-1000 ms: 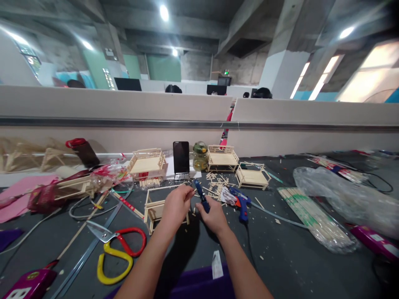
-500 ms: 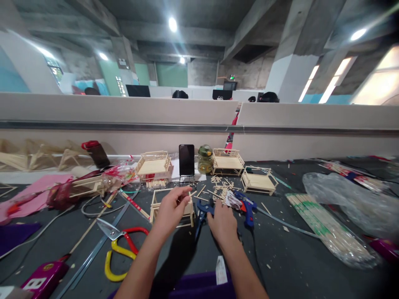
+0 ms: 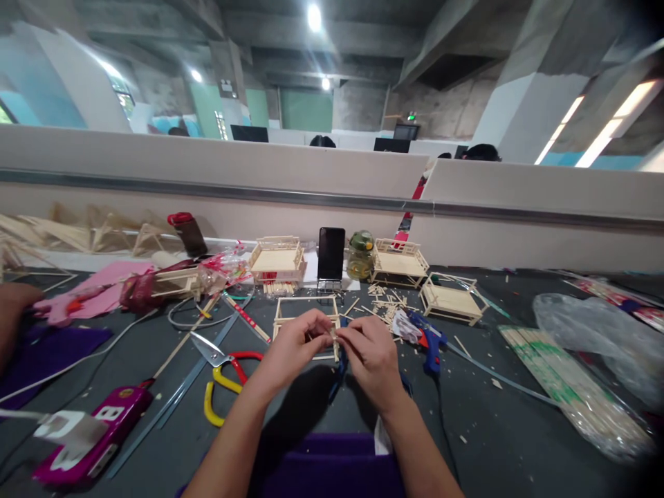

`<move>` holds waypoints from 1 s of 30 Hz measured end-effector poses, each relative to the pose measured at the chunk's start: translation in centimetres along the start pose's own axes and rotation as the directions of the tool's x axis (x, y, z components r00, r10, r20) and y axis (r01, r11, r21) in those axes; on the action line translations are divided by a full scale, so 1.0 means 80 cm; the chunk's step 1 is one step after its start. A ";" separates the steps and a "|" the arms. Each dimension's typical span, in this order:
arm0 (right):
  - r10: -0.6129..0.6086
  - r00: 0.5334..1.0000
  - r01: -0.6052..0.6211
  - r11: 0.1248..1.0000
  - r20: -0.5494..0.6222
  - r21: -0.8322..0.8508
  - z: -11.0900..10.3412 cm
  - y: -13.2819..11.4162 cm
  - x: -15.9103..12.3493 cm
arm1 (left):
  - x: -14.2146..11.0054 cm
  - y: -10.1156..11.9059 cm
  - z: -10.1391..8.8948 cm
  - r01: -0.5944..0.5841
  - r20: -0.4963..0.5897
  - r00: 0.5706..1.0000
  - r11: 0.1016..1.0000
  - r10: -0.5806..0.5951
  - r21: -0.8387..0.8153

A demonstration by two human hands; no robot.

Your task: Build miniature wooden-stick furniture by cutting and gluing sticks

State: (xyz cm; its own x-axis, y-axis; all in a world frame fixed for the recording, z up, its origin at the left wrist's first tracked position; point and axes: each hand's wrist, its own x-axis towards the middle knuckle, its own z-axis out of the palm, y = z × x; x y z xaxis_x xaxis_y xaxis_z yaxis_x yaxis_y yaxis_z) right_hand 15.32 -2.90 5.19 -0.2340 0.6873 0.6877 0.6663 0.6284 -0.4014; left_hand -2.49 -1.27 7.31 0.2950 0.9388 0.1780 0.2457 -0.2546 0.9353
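Note:
My left hand (image 3: 297,349) and my right hand (image 3: 372,354) meet fingertip to fingertip, both pinched on a short wooden stick (image 3: 334,333) that the fingers mostly hide. Just behind them stands a small open frame of thin sticks (image 3: 306,302), its near side partly covered by my left hand. Blue-handled pliers (image 3: 339,377) lie on the dark table beneath my hands, largely hidden. Scissors with red and yellow handles (image 3: 224,363) rest left of my left forearm. A blue glue gun (image 3: 431,346) lies to the right of my right hand.
Finished-looking miniature stick beds (image 3: 277,259) stand along the back beside a phone on a stand (image 3: 330,254) and a green-lidded jar (image 3: 361,256). Loose stick pieces (image 3: 384,301) are scattered nearby. Bagged sticks (image 3: 570,387) lie right, a purple power strip (image 3: 98,436) left. Another person's hand (image 3: 14,315) shows at the left edge.
My right hand has come off the blue pliers and moved up to my left hand, joining it at the stick. The view has shifted left, bringing in another person's hand.

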 end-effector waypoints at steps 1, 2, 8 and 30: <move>-0.011 1.000 0.011 1.000 0.019 -0.016 0.003 -0.003 -0.001 | -0.003 0.002 -0.003 0.011 0.021 1.000 1.000 -0.011 -0.016; -0.019 0.999 0.020 0.999 0.037 -0.031 0.006 -0.004 -0.001 | -0.005 0.002 -0.007 0.027 0.038 0.999 0.999 -0.026 -0.031; 0.030 0.999 -0.030 0.999 -0.034 -0.014 0.027 -0.007 0.002 | -0.024 -0.015 -0.061 0.047 -0.257 0.964 0.997 -0.061 -0.060; 0.041 0.998 -0.039 0.998 0.051 -0.050 0.038 0.012 -0.003 | -0.046 -0.053 -0.066 0.314 -0.159 0.888 0.821 -0.432 -0.477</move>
State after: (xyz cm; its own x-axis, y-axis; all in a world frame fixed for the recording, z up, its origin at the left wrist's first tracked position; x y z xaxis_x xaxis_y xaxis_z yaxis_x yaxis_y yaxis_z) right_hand 13.89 -1.33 2.83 -0.2420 0.7304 0.6388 0.7095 0.5822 -0.3969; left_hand -9.53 -2.42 4.30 0.0092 0.9802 -0.1978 -0.1462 0.1970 0.9694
